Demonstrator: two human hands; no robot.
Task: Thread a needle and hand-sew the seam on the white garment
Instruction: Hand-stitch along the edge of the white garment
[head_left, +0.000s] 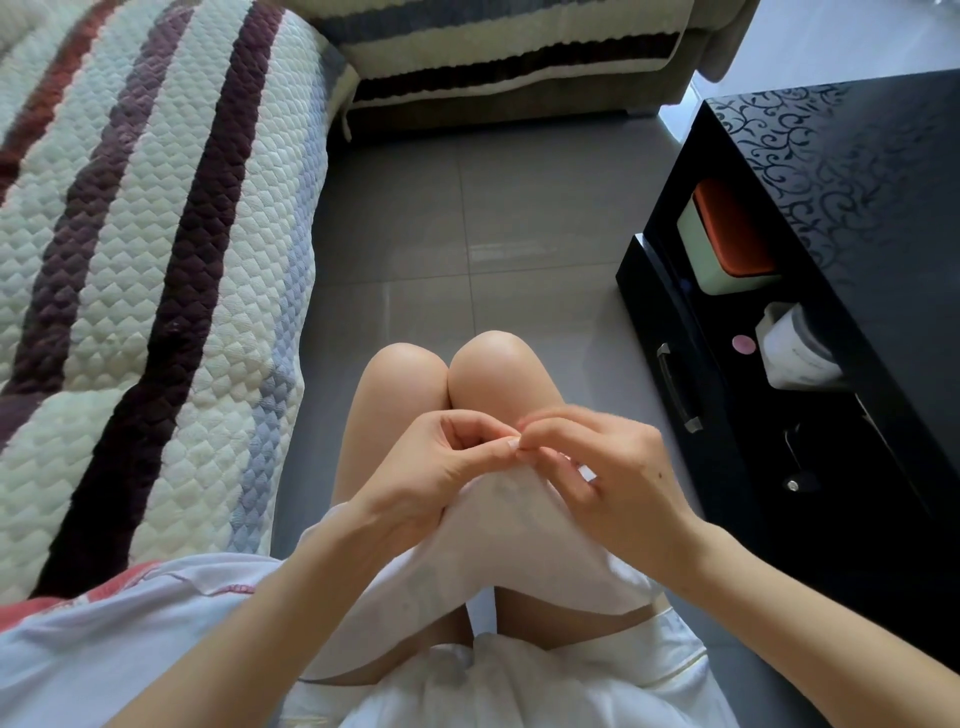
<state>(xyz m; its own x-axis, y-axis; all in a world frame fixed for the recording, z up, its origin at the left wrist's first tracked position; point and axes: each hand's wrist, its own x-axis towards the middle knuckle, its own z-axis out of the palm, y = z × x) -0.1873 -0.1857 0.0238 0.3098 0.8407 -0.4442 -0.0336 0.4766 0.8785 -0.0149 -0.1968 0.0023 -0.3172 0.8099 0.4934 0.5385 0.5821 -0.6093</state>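
You had both hands raised over your lap, a little below the middle of the view toward 6 o'clock, with their fingertips meeting above your thighs. Your left hand (431, 467) had its fingers curled in and its thumb stretched toward 3 o'clock, pinching the raised peak of the white garment (519, 535). Your right hand (618, 467) came in from 4 o'clock with thumb and forefinger closed tight together on that same peak, touching the left thumb tip; whether a needle or thread sat between those fingertips was too small to tell. The garment hung down from the pinch like a tent, draped across both thighs and spreading toward 6 o'clock and 8 o'clock. Your bare knees (452, 369) were pressed together just beyond the hands at 12 o'clock of them. A quilted striped sofa cover (156, 260) filled the view from 8 to 11 o'clock, grey floor tiles (467, 223) lay toward 12 o'clock, and a glossy black table (841, 171) stood at 2 to 4 o'clock, its lower shelf holding a pale box with an orange lid (727, 234).
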